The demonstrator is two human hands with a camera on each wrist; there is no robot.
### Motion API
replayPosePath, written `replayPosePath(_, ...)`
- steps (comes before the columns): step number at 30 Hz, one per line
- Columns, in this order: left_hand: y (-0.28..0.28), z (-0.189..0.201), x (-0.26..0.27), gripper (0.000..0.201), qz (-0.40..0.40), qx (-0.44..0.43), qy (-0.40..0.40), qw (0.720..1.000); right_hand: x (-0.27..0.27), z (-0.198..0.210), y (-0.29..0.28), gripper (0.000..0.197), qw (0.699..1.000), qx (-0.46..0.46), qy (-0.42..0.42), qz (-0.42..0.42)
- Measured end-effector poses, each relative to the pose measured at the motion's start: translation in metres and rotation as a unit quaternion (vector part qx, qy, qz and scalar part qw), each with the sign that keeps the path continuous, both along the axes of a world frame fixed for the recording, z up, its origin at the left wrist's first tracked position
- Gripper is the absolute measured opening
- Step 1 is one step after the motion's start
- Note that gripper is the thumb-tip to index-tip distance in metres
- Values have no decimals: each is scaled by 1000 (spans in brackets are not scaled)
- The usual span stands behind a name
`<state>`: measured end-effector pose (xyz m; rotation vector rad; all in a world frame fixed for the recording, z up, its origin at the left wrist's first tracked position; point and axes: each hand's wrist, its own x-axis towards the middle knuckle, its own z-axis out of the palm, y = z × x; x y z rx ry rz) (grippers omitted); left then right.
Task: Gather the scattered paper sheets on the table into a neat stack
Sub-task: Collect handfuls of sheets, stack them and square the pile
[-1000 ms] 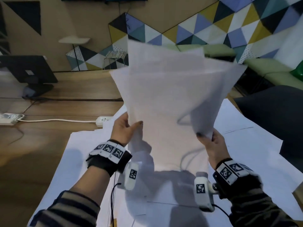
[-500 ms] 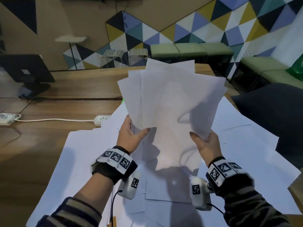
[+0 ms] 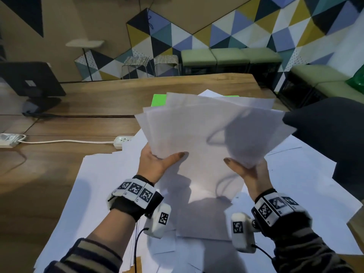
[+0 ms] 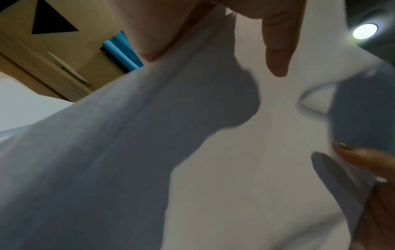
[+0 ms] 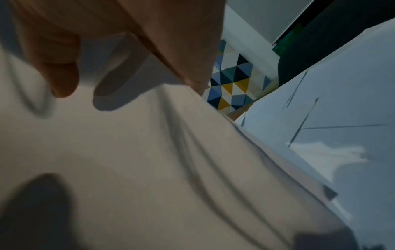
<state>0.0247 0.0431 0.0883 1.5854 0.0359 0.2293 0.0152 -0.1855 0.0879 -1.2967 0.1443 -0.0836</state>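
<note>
Wooden and long, the table [image 3: 82, 170] carries a wide spread of loose white sheets [image 3: 102, 194] over its near edge and right side, since most are not yet gathered. Above them a fanned bundle of paper [image 3: 206, 131] is held tilted, lower edges toward the person, probably so the sheets can slide level against each other. The left hand [image 3: 155, 164] clamps the bundle's lower left corner, thumb on top and fingers beneath; the right hand [image 3: 248, 174] pinches the lower right corner likewise. A green sheet [image 3: 158, 99] shows behind the bundle. A power strip [image 3: 123, 141] lies beside the spread's far left corner.
</note>
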Motion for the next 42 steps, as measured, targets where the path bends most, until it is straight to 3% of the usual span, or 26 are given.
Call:
replayPosePath(4,-4,1,2,55,0,11,1,1000,0,6,6,30,998,63,3,6)
replayPosePath(7,4,-3,7,50,33,-21,14,999,-2,-1,6,37,998,-57,-24,-28)
replayPosePath(12,-13,-11,5,43,28,7,33,999,0,-8,18,43,985,-166,-24,-29)
replayPosePath(15,-16,-16,10,35,55,5,16,998,4,-13,19,50,984,-164,-16,-65)
replayPosePath(18,-10,-22,15,45,40,35,24,998,6,-20,10,43,987,-155,21,-38)
replayPosePath(20,-11,-32,13,64,25,54,59,996,4,-31,7,26,972,-229,61,-14)
replayPosePath(22,-10,-46,11,91,25,55,112,992,7,-41,1,21,954,-282,83,-60)
replayPosePath(23,-8,-54,11,94,32,53,149,987,8,-43,-4,24,950,-285,91,-91)
replayPosePath(25,-2,-71,11,76,56,69,226,970,12,-43,-19,23,949,-266,110,-130)
replayPosePath(28,2,-93,12,59,66,170,327,927,15,-49,-47,18,932,-299,192,-76)
replayPosePath(31,-6,-101,14,60,34,264,361,894,10,-65,-64,18,896,-351,273,-20)
replayPosePath(36,-22,-101,18,66,-14,291,367,883,-9,-101,-73,14,834,-429,341,68)
replayPosePath(39,-29,-103,17,57,-44,305,373,875,-11,-106,-68,23,828,-441,334,90)
replayPosePath(42,-34,-107,14,52,-50,323,373,868,-12,-103,-60,12,823,-452,314,139)
